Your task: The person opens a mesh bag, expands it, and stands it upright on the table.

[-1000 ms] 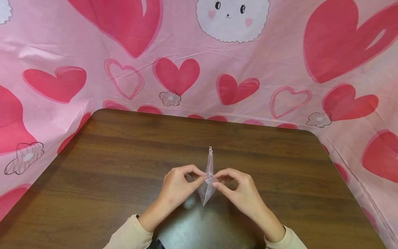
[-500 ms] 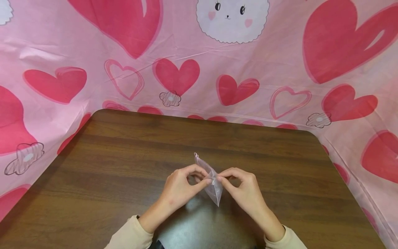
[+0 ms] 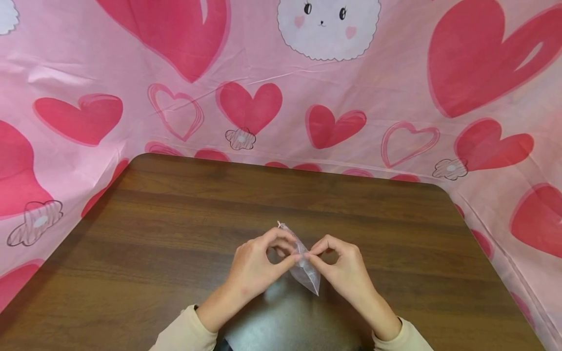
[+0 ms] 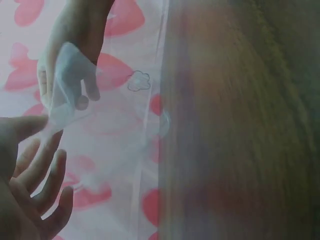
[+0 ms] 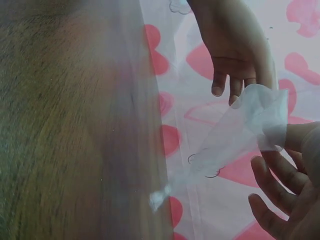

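Note:
Between my two hands is a small sheer whitish pouch (image 3: 309, 280), see-through, with one end gathered tight and the other ending in a point. My left hand (image 3: 256, 265) holds its left side at the thumb and fingertips. On the opposite side, my right hand (image 3: 347, 265) pinches it between thumb and index finger. The right wrist view shows the pouch (image 5: 222, 137) stretching down to its bunched end, with a wide fold near the fingers. In the left wrist view the sheer fabric (image 4: 65, 92) overlaps the right hand behind it.
A dark brown wooden table (image 3: 175, 229) lies under the hands. Pink cloth (image 3: 246, 58) printed with red hearts hangs behind it and along both sides. Light reflects off the tabletop near the front edge.
The pouch has turned: its gathered end now points away to the left and its pointed end to the right. The left index finger has lifted somewhat from the thumb; both arms stay nearly in place.

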Demonstrator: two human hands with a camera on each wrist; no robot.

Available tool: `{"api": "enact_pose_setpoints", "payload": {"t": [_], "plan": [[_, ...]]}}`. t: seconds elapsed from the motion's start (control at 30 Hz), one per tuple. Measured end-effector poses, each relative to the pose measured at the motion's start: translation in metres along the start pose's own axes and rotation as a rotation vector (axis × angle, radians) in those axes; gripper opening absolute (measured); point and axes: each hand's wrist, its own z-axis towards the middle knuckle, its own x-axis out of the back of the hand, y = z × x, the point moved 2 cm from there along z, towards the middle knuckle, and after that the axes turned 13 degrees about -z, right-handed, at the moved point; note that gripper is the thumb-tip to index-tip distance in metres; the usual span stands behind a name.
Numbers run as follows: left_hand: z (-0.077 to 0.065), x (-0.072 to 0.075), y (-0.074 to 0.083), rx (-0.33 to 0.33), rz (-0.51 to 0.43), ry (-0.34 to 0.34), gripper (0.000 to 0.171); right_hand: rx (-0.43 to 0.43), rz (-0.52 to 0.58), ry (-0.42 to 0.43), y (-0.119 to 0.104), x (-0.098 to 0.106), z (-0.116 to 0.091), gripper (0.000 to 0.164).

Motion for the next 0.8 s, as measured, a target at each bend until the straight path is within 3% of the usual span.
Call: {"api": "enact_pose_setpoints", "payload": {"t": [0.17,0.33,0.63,0.8], "plan": [[0.0008,0.0,-0.0011,-0.113,0.133,0.031,0.029,0.03,0.002,-0.017,-0.0002,-0.0009,0.001,0.012],[0.0014,0.0025,-0.004,-0.176,0.251,0.084,0.022,0.045,-0.01,-0.016,0.0,-0.0019,0.0008,0.02],[0.0028,0.008,-0.0059,-0.14,0.281,0.157,0.016,0.012,-0.099,-0.118,0.0017,-0.004,-0.0011,0.019],[0.003,0.0086,-0.0052,-0.13,0.261,0.162,0.016,-0.009,-0.108,-0.096,0.0029,-0.0033,-0.0013,0.014]]}}
